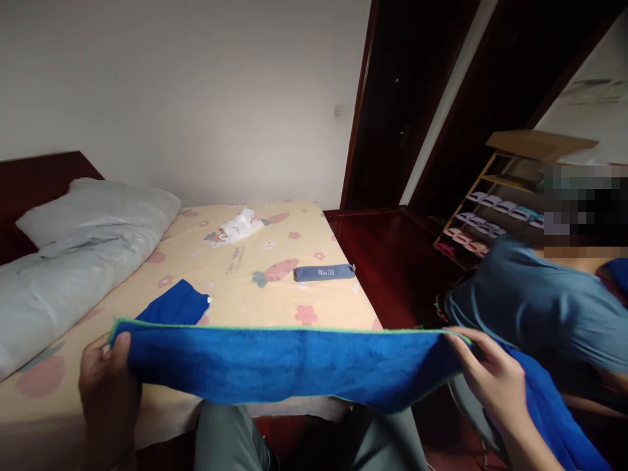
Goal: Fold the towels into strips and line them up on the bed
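Note:
A blue towel [294, 363] with a bright green stitched edge is stretched out in front of me, above my knees. My left hand [108, 373] pinches its left corner, the thumb lying on the front. At the opposite end, my right hand [493, 373] grips the other top corner between thumb and fingers. The lower edge sags a little. Behind the towel's left part, a folded dark-blue cloth [176, 301] with a small white tag lies on the bed, partly hidden by the towel.
The bed [275, 301] has a yellow patterned sheet. On it are a grey pouch [324, 273] with lettering, a crumpled white plastic bag [240, 226] and a grey pillow [118, 222]. At right, a person in a blue-grey shirt [540, 294] bends near a shoe rack [490, 216].

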Demonstrator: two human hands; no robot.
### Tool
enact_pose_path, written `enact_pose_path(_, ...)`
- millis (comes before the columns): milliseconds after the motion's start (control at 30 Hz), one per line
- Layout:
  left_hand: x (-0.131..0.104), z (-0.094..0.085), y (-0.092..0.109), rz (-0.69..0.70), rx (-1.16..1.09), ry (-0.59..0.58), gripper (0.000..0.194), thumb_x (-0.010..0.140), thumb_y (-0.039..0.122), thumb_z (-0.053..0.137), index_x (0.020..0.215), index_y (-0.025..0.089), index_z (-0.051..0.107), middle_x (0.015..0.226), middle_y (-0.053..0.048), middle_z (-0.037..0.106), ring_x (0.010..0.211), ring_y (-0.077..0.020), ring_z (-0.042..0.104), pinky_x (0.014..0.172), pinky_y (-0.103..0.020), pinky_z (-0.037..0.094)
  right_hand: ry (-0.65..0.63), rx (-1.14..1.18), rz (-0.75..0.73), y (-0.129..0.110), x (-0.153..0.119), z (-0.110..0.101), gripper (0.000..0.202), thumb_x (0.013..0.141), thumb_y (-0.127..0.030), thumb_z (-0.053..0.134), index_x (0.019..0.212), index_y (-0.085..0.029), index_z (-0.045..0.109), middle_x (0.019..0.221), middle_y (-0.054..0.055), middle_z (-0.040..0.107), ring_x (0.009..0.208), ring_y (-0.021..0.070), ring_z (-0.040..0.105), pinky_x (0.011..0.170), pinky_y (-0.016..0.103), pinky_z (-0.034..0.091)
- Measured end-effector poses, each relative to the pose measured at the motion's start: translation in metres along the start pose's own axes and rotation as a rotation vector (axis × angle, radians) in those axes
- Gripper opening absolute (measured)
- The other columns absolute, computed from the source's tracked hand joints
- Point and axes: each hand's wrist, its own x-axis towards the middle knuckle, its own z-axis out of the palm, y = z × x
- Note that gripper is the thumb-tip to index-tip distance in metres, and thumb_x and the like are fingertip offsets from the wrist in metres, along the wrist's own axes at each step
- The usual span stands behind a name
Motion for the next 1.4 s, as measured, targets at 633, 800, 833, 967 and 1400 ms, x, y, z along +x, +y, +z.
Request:
enact_pose_path(633, 0.037, 0.31, -0.207, 0.072, 0.438, -0.43, 0.037, 0.091, 0.044, 0.047, 0.108, 0.014, 0.06, 0.091, -0.014, 0.072, 0.093, -0.0291, 0.067, 0.078, -0.035, 0.049, -0.409, -0.344, 0.426, 0.192, 0.076, 0.301, 0.051, 0.085, -0.039, 0.058, 0.129, -0.012, 0.054, 0.119, 0.02, 0.068, 0.112, 0.0302, 0.066, 0.094, 0.039, 0.049)
enact_pose_path(800, -0.028, 0.245, -0.264, 0.259, 0.579, -0.53, 0.041, 0.093, 0.056, 0.04, 0.106, 0.022, 0.058, 0.091, -0.008, 0.072, 0.089, -0.0282, 0.069, 0.078, -0.035, 0.05, -0.532, -0.448, 0.522, 0.225, -0.028, 0.233, 0.059, 0.089, -0.066, 0.041, 0.126, -0.021, 0.055, 0.113, 0.017, 0.071, 0.098, 0.0345, 0.071, 0.084, 0.044, 0.052)
enact_pose_path(833, -0.04, 0.23, -0.276, 0.268, 0.604, -0.53, 0.04, 0.093, 0.055, 0.039, 0.106, 0.022, 0.058, 0.092, -0.008, 0.072, 0.087, -0.0283, 0.07, 0.078, -0.036, 0.05, -0.547, -0.448, 0.544, 0.231, -0.046, 0.217, 0.059, 0.086, -0.07, 0.042, 0.12, -0.024, 0.058, 0.115, 0.016, 0.071, 0.095, 0.0348, 0.072, 0.082, 0.043, 0.053)
enact_pose_path(967, -0.068, 0.192, -0.305, 0.216, 0.562, -0.451, 0.039, 0.091, 0.05, 0.039, 0.11, 0.022, 0.059, 0.092, -0.009, 0.074, 0.086, -0.0287, 0.071, 0.077, -0.037, 0.053, -0.53, -0.351, 0.615, 0.237, -0.087, 0.172, 0.058, 0.076, -0.077, 0.047, 0.092, -0.025, 0.066, 0.09, 0.011, 0.075, 0.085, 0.0332, 0.073, 0.073, 0.036, 0.053)
enact_pose_path(1400, -0.054, 0.169, -0.311, 0.216, 0.43, -0.476, 0.035, 0.088, 0.05, 0.041, 0.09, 0.025, 0.065, 0.096, -0.006, 0.077, 0.088, -0.0269, 0.072, 0.073, -0.034, 0.053, -0.419, -0.175, 0.659, 0.202, -0.092, 0.139, 0.058, 0.071, -0.077, 0.051, 0.077, -0.023, 0.071, 0.079, 0.006, 0.075, 0.075, 0.0267, 0.07, 0.067, 0.03, 0.05)
